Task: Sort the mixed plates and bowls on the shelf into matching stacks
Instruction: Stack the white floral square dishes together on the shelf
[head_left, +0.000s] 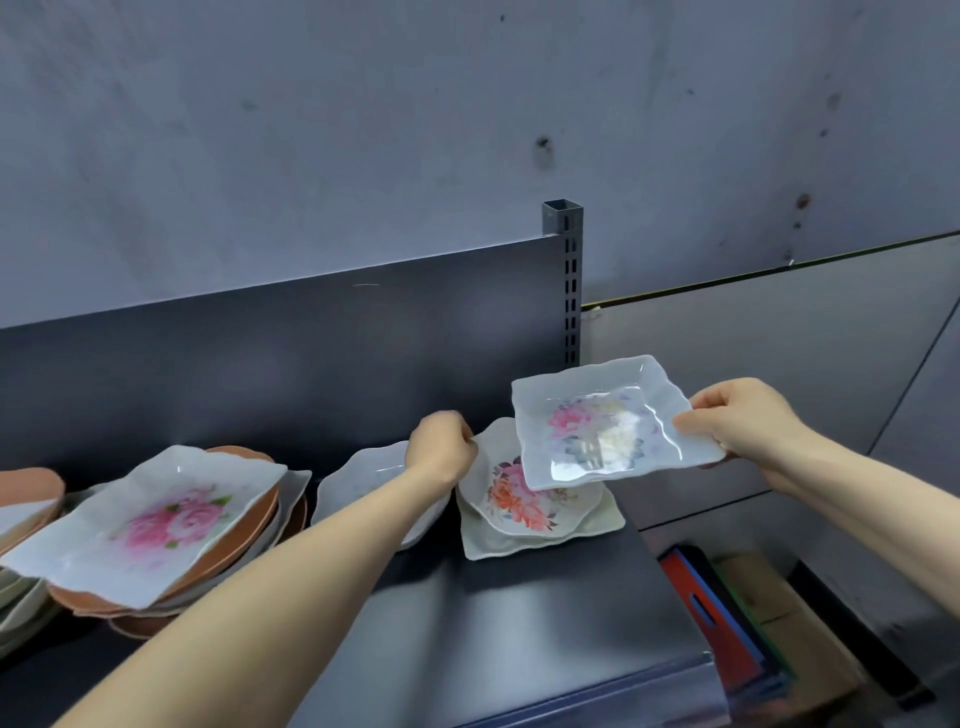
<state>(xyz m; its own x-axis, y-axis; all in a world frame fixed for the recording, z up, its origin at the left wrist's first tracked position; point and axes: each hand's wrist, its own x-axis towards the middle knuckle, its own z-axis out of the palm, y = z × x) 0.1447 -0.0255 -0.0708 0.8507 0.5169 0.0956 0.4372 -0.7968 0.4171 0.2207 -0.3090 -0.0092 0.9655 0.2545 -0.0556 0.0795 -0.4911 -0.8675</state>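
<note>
Square wavy-edged floral plate (608, 423) held level in air above the small right-end stack (535, 512), right hand (743, 421) pinching its right rim, likely lifted clear to free what lies under. Left hand (441, 449) closed on the far-left rim of the scalloped flower plate (524, 493) topping that stack, probably steadying or drawing it out. Mixed terracotta-and-white pile (156, 530) waits well apart, left along the dark shelf (519, 623)
</note>
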